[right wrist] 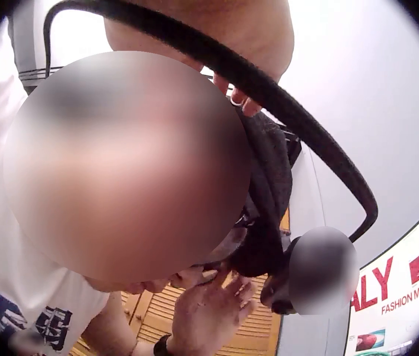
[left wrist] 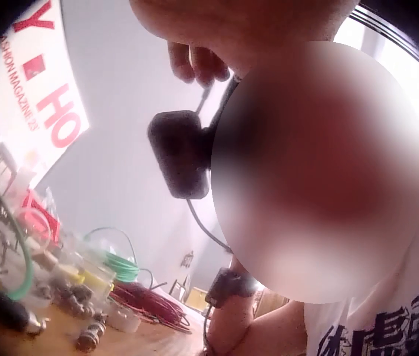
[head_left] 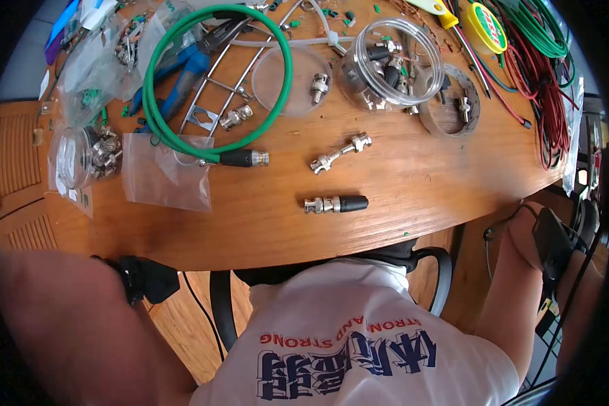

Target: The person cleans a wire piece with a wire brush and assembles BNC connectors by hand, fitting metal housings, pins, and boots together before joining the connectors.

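Both hands are raised beside the person's head, off the table. In the right wrist view, my left hand has loosely bent fingers close to the head-worn gear. My right hand is at the black head strap, its fingertips partly hidden behind it; I cannot tell whether they grip it. On the table below lie a green cable loop ending in a BNC plug, a metal BNC adapter piece and a BNC connector with a black boot. Neither hand touches these.
A clear jar of connectors, a round lid and a tape ring stand at the back. Blue-handled pliers and plastic bags lie left, red wires right. Wrist cameras are on both forearms.
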{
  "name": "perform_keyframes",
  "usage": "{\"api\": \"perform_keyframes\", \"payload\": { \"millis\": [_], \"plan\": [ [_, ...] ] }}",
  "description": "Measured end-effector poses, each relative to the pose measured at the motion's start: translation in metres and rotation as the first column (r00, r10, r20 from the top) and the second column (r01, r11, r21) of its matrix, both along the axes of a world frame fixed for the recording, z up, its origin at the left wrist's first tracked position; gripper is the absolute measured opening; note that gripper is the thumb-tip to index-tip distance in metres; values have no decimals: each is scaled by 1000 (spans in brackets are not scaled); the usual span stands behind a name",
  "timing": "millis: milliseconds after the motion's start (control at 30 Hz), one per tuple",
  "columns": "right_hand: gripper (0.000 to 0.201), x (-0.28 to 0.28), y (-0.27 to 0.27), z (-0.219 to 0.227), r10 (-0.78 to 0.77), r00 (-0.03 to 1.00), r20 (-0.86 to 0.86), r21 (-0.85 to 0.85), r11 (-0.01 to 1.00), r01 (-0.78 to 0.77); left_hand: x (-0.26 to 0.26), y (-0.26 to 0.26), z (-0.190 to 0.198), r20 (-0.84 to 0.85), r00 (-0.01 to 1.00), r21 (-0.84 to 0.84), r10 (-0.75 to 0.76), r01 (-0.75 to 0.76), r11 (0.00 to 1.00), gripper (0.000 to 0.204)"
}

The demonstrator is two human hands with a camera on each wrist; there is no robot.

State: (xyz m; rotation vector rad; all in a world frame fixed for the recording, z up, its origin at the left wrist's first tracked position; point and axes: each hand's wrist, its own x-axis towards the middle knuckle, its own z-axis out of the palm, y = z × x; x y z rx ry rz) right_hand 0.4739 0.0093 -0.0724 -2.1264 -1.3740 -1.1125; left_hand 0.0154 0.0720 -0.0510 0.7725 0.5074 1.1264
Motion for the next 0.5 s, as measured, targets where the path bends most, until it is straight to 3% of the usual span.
{"api": "perform_keyframes", "payload": {
  "millis": [333, 500],
  "plan": [
    [37, -15, -10, -17, 119, 978, -169, -6, 993, -121, -11, -16, 8, -58, 994, 17, 90, -89, 996, 5],
    [37, -19, 2, -5, 109, 980, -164, 156, 984, -83, -6, 33, 9, -5, 999, 189, 41, -39, 981, 6]
  ]
}}
